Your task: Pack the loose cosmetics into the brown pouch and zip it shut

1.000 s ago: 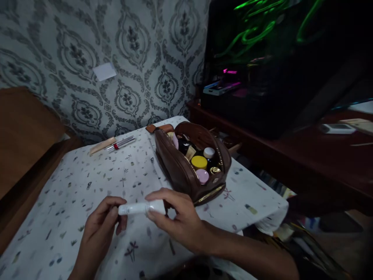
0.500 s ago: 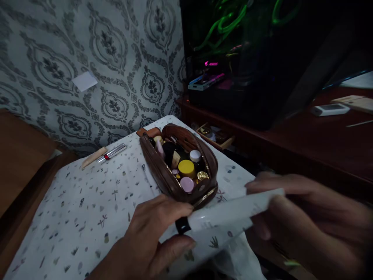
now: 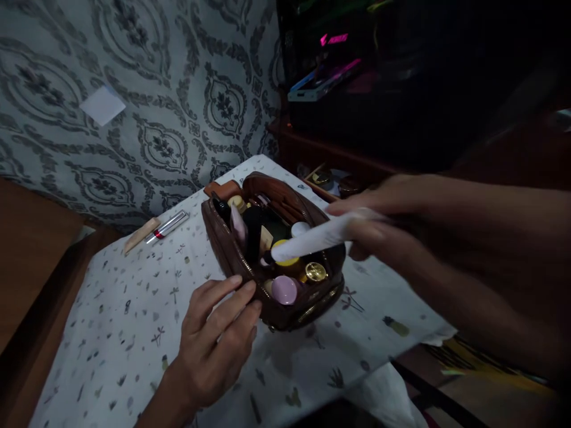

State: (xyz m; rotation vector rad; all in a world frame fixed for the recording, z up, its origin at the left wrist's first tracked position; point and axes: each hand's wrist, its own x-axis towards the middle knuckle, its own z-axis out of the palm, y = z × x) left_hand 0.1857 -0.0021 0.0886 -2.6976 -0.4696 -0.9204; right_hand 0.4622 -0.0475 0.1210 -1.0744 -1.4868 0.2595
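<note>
A brown zip cosmetic bag [image 3: 223,244] stands unzipped on the table, packed with small jars and tubes. My right hand [image 3: 379,232] pinches a white squeeze tube [image 3: 316,239] by its flat end. Its dark cap end points down into the bag, over a yellow-lidded jar [image 3: 285,254]. On the bag's near left edge rest the fingertips of my left hand [image 3: 218,339], fingers stretched out and holding nothing; the thumb is hidden. Inside the bag I see a lilac lid [image 3: 284,290], a gold lid [image 3: 316,272] and a white lid [image 3: 301,229].
Left of the bag, a silver tube with a red band [image 3: 166,227] and a beige stick-like item [image 3: 141,235] lie on the patterned tablecloth [image 3: 111,309]. Behind the bag's far end is an orange-brown item [image 3: 225,189]. A dark computer case [image 3: 401,101] stands at the right.
The white tube moved from in front of the bag to above its opening, carried by my right hand. My left hand let go of the tube's cap end and now touches the bag's edge.
</note>
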